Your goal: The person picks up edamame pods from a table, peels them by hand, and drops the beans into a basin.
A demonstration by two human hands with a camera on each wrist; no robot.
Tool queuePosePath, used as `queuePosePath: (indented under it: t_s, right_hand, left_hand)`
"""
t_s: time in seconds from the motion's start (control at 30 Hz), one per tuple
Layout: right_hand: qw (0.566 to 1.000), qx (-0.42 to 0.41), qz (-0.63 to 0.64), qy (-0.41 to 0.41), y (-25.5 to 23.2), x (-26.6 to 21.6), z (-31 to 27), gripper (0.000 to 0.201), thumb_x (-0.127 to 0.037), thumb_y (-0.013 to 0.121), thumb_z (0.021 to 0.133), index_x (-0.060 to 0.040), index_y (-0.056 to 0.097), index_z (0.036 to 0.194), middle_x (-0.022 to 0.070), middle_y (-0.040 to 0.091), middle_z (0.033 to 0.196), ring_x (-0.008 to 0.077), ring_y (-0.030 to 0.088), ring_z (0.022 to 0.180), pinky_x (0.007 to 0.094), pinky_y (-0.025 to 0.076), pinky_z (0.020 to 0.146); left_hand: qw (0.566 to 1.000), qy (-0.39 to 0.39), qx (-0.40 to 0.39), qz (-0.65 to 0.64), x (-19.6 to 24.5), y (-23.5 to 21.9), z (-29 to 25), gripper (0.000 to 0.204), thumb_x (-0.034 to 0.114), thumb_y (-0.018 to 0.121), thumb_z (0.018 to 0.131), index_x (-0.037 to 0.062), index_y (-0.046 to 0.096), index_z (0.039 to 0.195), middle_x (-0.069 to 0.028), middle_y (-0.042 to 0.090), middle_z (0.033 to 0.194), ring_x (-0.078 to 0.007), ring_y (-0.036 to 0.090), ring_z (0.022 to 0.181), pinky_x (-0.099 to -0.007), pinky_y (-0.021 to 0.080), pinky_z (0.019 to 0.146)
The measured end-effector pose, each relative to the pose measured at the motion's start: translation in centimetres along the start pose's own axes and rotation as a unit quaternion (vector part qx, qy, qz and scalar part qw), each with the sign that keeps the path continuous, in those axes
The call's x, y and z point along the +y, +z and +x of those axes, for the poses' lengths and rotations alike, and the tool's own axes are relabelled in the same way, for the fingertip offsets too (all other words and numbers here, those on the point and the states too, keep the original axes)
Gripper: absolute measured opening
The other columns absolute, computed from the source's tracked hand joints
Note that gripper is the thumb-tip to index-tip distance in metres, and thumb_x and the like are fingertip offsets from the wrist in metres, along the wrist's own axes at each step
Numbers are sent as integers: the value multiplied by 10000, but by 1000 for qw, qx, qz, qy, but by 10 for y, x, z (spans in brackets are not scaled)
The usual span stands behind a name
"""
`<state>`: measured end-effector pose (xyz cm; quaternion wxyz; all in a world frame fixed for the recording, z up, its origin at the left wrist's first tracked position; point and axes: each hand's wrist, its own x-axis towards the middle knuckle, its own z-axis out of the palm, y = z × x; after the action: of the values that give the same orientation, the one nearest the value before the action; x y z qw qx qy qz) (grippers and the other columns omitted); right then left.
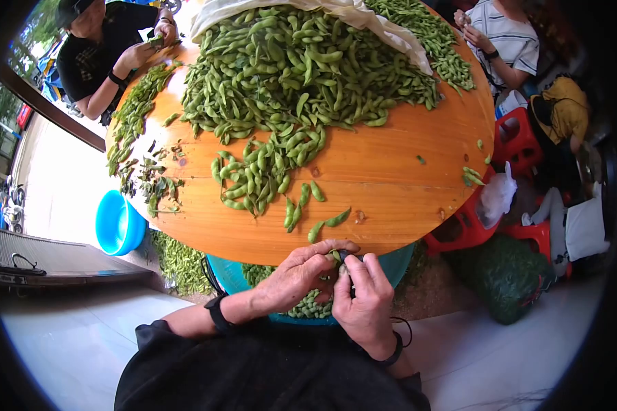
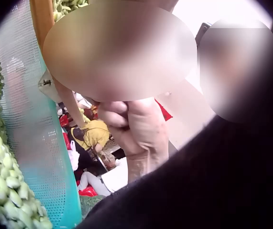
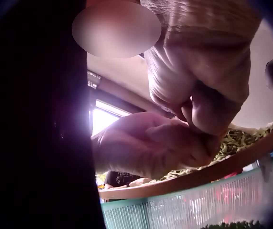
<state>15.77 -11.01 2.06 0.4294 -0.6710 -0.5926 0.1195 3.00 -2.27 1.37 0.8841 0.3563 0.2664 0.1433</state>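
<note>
Both hands meet at the near edge of the wooden table, over a teal basket (image 1: pixel 391 268) with shelled green beans (image 1: pixel 308 306) in it. My left hand (image 1: pixel 295 275) pinches a green soybean pod (image 1: pixel 335 255) between its fingertips. From the other side, my right hand (image 1: pixel 364 301) pinches the same pod, its fingers curled and a small dark patch showing at the tips. In the right wrist view the fingertips of both hands come together and hide the pod. Loose soybean pods (image 1: pixel 337 218) lie on the table just beyond the hands.
A big heap of pods (image 1: pixel 274 75) spills from a white sack (image 1: pixel 391 34) onto the round table (image 1: pixel 384 171). Leaf scraps (image 1: pixel 161 185) lie at left. A blue basin (image 1: pixel 119 222), red stools (image 1: pixel 459 229) and a green mesh bag (image 1: pixel 504 277) stand around. Other people sit across.
</note>
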Motion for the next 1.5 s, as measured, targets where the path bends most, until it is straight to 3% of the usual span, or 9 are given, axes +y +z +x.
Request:
queuePosePath:
  t_s: [0.27, 0.43, 0.6, 0.87, 0.97, 1.07, 1.17, 1.43, 1.5]
  right_hand:
    - [999, 42, 17, -17, 4, 5, 2, 186, 50, 591, 832, 52, 612, 1017, 154, 530, 832, 308, 597, 666, 361, 485, 549]
    - [984, 82, 95, 124, -38, 21, -4, 118, 34, 572, 849, 60, 606, 959, 106, 522, 767, 207, 579, 612, 343, 447, 531]
    - [952, 85, -234, 178, -118, 77, -28, 193, 9, 549, 854, 99, 601, 1017, 216, 576, 828, 386, 594, 729, 430, 472, 647]
    - [966, 76, -195, 151, -87, 60, -14, 210, 25, 553, 838, 71, 613, 1034, 228, 604, 863, 421, 615, 794, 463, 485, 693]
    - [989, 26, 9, 143, -52, 43, -4, 174, 27, 589, 846, 49, 638, 1011, 166, 639, 818, 296, 648, 683, 374, 501, 627]
    - [948, -45, 259, 179, -22, 28, 6, 145, 13, 587, 896, 81, 618, 1020, 83, 598, 764, 124, 584, 599, 270, 461, 531]
    - [816, -115, 504, 260, -12, 19, 11, 216, -11, 550, 969, 92, 601, 1152, -16, 510, 767, 43, 468, 574, 226, 386, 482]
    - [788, -120, 544, 262, -11, 21, 12, 198, 17, 542, 967, 88, 598, 1143, -12, 481, 820, 35, 438, 570, 215, 349, 475]
    - [796, -116, 535, 257, -10, 21, 12, 175, 20, 541, 967, 89, 600, 1117, -10, 483, 840, 37, 443, 573, 216, 350, 476]
  left_hand:
    - [996, 2, 77, -53, -6, 11, 1, 348, 124, 368, 988, 35, 526, 1285, 19, 493, 727, -66, 440, 634, -233, 376, 542]
    - [966, 101, -48, 235, -4, -5, -11, 187, 70, 486, 964, 3, 606, 1091, -31, 585, 731, -121, 598, 715, -319, 489, 634]
    - [670, 322, 189, 641, 15, -16, -11, 274, 120, 756, 808, 21, 634, 1033, -115, 603, 823, -305, 641, 747, -373, 521, 605]
    - [539, 324, 221, 745, 4, -21, 6, 300, 71, 731, 786, 44, 606, 1057, -97, 541, 912, -295, 614, 746, -383, 517, 591]
    - [575, 340, 243, 703, 4, -19, 6, 265, 30, 719, 812, 24, 606, 1051, -89, 583, 873, -232, 630, 677, -343, 513, 565]
    - [895, 241, 197, 318, 15, -2, -3, 143, 7, 700, 888, -10, 597, 986, -39, 655, 773, -85, 593, 616, -247, 482, 555]
    - [965, 185, 104, 155, 12, -9, -6, 108, 18, 688, 905, 0, 601, 967, -15, 641, 795, -63, 609, 736, -234, 512, 625]
    - [819, 387, 120, 407, -2, -15, 2, 137, -4, 693, 894, 13, 568, 949, -41, 623, 805, -87, 586, 645, -226, 486, 567]
    - [970, 213, 70, 96, -2, -15, -3, 203, -19, 693, 886, 27, 524, 989, -42, 609, 802, -98, 595, 656, -234, 495, 567]
